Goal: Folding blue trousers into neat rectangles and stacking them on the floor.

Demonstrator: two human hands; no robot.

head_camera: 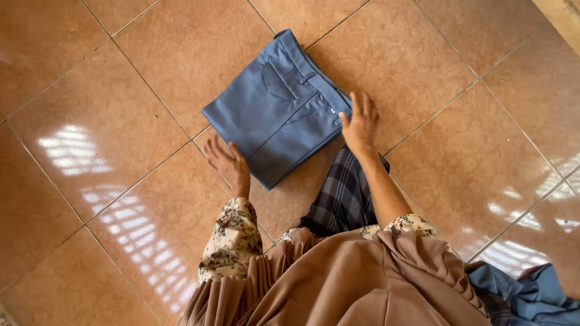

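glossy terracotta floor tiles (109, 84), window glare

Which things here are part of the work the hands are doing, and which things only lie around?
In hand:
- folded blue trousers
- left hand, at their near edge
- right hand, at their waistband corner

Lying about:
- dark plaid cloth below the right hand
- crumpled blue fabric at lower right
- tiled floor

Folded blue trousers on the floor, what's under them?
The folded blue trousers lie flat on the tiled floor; only tile shows around their edges. The left hand and right hand touch their near edges. Anything beneath the cloth is covered.
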